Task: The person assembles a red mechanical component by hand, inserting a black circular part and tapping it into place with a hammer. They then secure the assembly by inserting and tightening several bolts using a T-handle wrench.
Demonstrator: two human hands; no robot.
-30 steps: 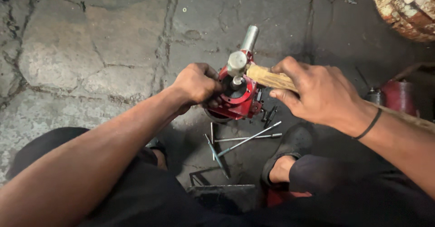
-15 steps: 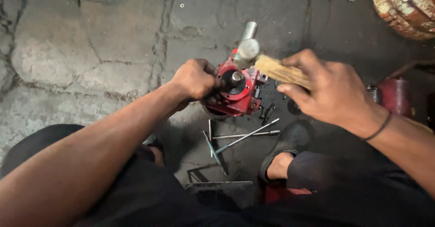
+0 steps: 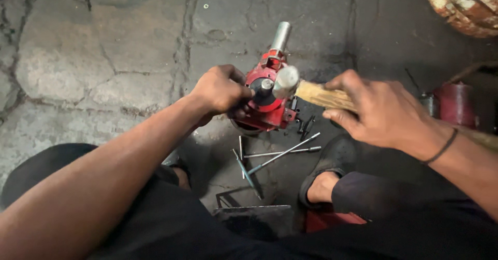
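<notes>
My left hand [image 3: 220,90] grips the left side of a red metal machine part [image 3: 265,104] that stands on the stone floor, with a silver shaft [image 3: 280,36] sticking out at its far end. My right hand [image 3: 381,109] is closed around the wooden handle of a hammer [image 3: 322,95]. The hammer's grey metal head [image 3: 286,81] sits right beside a round steel pin on top of the red part.
Several thin steel rods and long keys [image 3: 277,156] lie on the floor below the red part. My shoe [image 3: 334,159] rests next to them. A red canister [image 3: 455,104] stands at the right, a worn round object [image 3: 467,3] in the top right corner.
The hammer head has come down from above the red part to its top, close to the steel pin. My left hand has kept its grip on the part.
</notes>
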